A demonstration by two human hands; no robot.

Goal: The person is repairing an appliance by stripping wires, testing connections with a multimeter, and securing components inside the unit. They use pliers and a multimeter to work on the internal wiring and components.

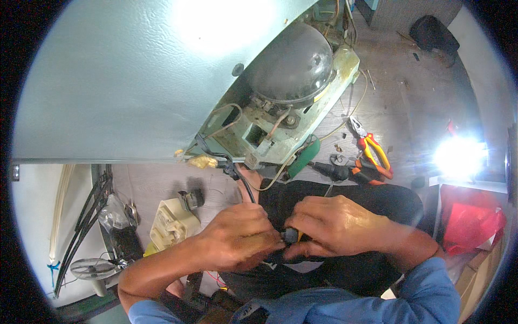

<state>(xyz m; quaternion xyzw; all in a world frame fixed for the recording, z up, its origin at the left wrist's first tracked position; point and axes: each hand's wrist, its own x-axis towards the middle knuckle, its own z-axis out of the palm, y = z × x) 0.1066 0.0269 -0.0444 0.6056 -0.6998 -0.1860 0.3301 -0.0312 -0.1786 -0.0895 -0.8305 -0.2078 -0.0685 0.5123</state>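
My two closed hands meet above my lap, in front of the opened base of a pale green appliance [118, 92]. My left hand [237, 237] has its fingers wrapped round a black cable [246, 189], which runs up to the metal base plate [345, 70]. In the closed fingers of my right hand [337, 227] is a small object with a grey rounded end [291, 235] and a bit of yellow; its kind is mostly hidden. The grey end points at my left fingertips. A black domed compressor [288, 65] sits on the base plate.
To the right on the floor lie pliers [375, 151] with red and yellow handles and a black-and-orange tool [342, 171]. Farther right, a bright lamp [458, 156] shines above a red bag [467, 229]. At left are a cream plastic housing [171, 224], black cables [83, 227] and a small fan [93, 268].
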